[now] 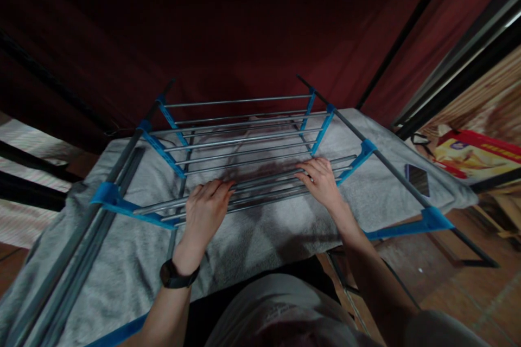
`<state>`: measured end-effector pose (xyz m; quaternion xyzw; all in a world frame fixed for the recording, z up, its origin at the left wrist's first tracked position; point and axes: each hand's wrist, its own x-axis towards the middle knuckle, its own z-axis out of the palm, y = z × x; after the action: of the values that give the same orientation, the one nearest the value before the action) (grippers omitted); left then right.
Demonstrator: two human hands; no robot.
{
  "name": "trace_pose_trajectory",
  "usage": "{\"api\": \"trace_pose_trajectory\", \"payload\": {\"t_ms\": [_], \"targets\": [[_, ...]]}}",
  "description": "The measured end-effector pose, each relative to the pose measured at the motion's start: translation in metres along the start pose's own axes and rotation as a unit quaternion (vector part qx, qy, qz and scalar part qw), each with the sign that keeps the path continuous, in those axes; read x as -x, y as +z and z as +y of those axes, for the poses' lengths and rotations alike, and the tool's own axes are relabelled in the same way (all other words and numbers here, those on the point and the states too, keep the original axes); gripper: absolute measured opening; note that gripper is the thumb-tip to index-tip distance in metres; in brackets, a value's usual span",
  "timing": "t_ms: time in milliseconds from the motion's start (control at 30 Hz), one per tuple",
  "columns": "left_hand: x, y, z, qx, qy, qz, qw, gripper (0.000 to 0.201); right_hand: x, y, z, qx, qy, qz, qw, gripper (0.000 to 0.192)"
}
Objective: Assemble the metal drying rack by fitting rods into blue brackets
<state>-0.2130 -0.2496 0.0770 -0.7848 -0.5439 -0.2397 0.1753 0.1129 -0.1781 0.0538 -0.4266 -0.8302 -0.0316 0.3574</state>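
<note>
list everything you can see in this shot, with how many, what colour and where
Metal rod rack with blue plastic connectors: one, silver-grey and blue, centre, lying over the towel.
Grey terry towel: one, light grey, spread under the rack.
Dark flat rectangular object: one, black, on the towel at right; too dim to identify.
Red and yellow printed box: one, far right edge.
Dark red fabric panel: one, maroon, behind the rack.
Black wristwatch: one, on the left wrist.
Left hand: fingers curled onto the near rods.
Right hand: fingers resting on the near rods.
</note>
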Motion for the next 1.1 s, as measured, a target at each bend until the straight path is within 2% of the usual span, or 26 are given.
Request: {"api": "trace_pose_trajectory", "payload": {"t_ms": [300,733,1100], "targets": [[0.008,0.000,-0.008,0.007,0.007,0.020,1.000,0.026,-0.006,-0.006,-0.009,0.004,-0.003,-0.006,1.000,0.019],[0.013,-0.014,-0.015,0.021,0.004,0.048,0.999,0.024,-0.016,-0.022,-0.026,0.005,-0.011,0.000,1.000,0.022],[0.010,-0.011,-0.011,0.029,0.017,0.039,0.999,0.025,-0.012,-0.026,-0.022,0.010,-0.006,-0.004,1.000,0.022]]}}
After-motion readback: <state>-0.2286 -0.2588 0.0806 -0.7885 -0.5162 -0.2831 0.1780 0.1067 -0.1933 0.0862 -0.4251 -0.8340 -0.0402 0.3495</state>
